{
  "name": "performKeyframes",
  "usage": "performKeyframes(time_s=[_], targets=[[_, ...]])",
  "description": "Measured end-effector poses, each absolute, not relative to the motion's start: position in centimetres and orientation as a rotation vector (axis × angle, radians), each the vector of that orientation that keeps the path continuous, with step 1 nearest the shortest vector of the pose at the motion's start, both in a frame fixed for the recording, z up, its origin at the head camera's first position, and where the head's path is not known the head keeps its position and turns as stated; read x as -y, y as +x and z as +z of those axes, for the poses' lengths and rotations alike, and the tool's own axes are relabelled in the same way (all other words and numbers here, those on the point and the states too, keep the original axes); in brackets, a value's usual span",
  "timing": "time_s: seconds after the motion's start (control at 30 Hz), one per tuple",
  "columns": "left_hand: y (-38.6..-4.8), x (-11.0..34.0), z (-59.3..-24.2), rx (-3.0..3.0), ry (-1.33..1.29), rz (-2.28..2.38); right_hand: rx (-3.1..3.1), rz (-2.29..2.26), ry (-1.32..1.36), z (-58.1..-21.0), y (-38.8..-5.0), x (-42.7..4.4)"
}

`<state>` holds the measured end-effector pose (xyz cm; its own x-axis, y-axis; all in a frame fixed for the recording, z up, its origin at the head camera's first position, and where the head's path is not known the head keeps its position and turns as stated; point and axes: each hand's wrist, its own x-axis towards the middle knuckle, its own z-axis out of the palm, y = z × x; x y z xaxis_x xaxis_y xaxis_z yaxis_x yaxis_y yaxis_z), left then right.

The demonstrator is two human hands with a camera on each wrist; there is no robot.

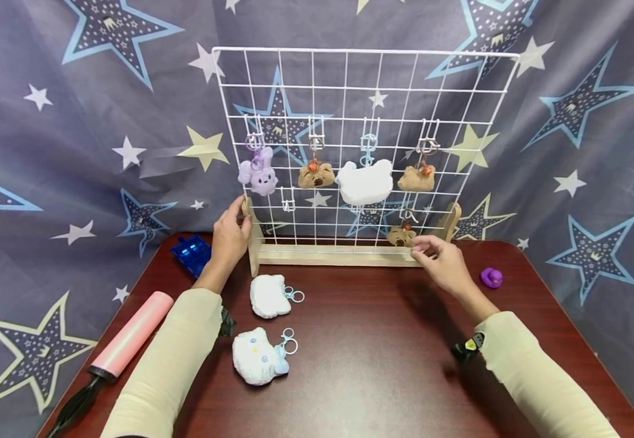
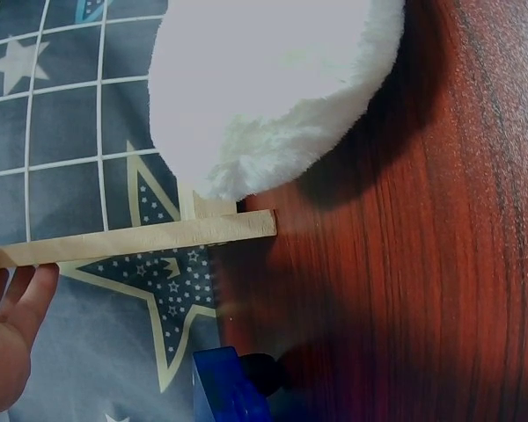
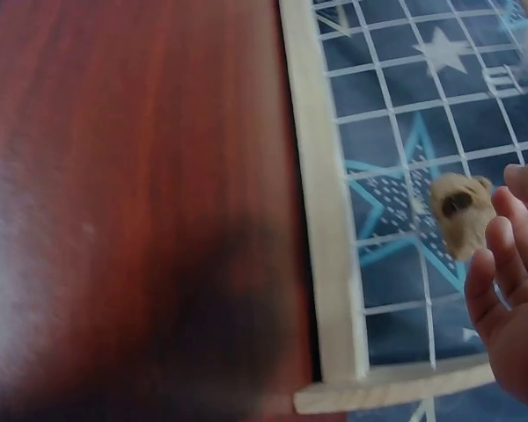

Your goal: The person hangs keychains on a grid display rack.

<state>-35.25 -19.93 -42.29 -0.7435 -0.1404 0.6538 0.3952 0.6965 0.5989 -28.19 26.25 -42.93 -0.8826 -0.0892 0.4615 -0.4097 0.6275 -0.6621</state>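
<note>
A white wire grid rack (image 1: pixel 366 51) stands upright in a wooden base (image 1: pixel 339 255). My left hand (image 1: pixel 232 236) grips the left wooden upright (image 2: pixel 141 239), its fingers against the wood. Beside the lower right of the grid is my right hand (image 1: pixel 442 263), its fingers loosely bent at the edge of a small brown bear plush keychain (image 1: pixel 401 236); whether they touch it is unclear. Higher up hang a purple bunny keychain (image 1: pixel 262 176), two brown bear keychains (image 1: pixel 316 175) and a white plush keychain (image 1: pixel 366 182). Two white plush keychains (image 1: pixel 269 296) with blue rings lie on the table.
A pink pump (image 1: pixel 135 333) lies along the table's left side, with a blue plastic item (image 1: pixel 192 253) behind it. A small purple duck (image 1: pixel 491 278) sits at the right. An unused hook (image 1: pixel 288 201) hangs low on the grid. Star-patterned cloth (image 1: pixel 76 182) covers the background.
</note>
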Motion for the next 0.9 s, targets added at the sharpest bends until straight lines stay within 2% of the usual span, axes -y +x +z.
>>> performKeyframes(time_s=[0.7,0.9], targets=[[-35.1,20.0,-41.9,2.222,-0.181,-1.002,2.677,1.232,0.695,-45.7,-28.4,-16.6],[-35.2,19.8,-42.0,2.216,-0.193,-0.991,2.748,1.188,0.859,-46.6,-28.6,-13.4]])
